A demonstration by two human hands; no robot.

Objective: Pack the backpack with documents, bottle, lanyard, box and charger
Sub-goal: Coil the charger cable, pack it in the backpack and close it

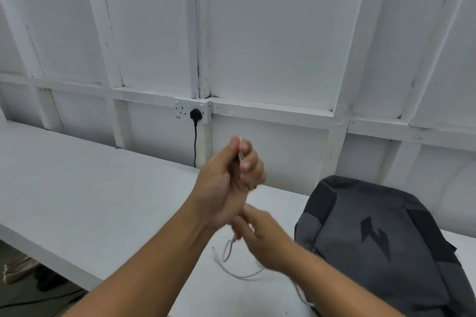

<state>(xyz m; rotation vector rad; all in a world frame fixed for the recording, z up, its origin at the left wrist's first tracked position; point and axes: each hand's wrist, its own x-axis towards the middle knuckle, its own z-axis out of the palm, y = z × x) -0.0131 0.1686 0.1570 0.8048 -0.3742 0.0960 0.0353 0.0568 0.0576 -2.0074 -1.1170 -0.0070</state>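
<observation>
My left hand (226, 177) is raised above the white table (77, 188), its fingers closed around the white charger, of which only a thin edge shows. My right hand (260, 237), blurred, is just below it and pinches the charger's white cable (231, 262). The cable loops down loosely onto the table in front of me. The grey and black backpack (381, 247) lies flat on the table to the right, logo side up, apparently closed. Documents, bottle, lanyard and box are not in view.
A white panelled wall runs behind the table. A double wall socket (192, 110) on it holds a black plug (195, 113), whose black cord drops behind the table. The table's front edge runs at the lower left, with floor and dark cables below.
</observation>
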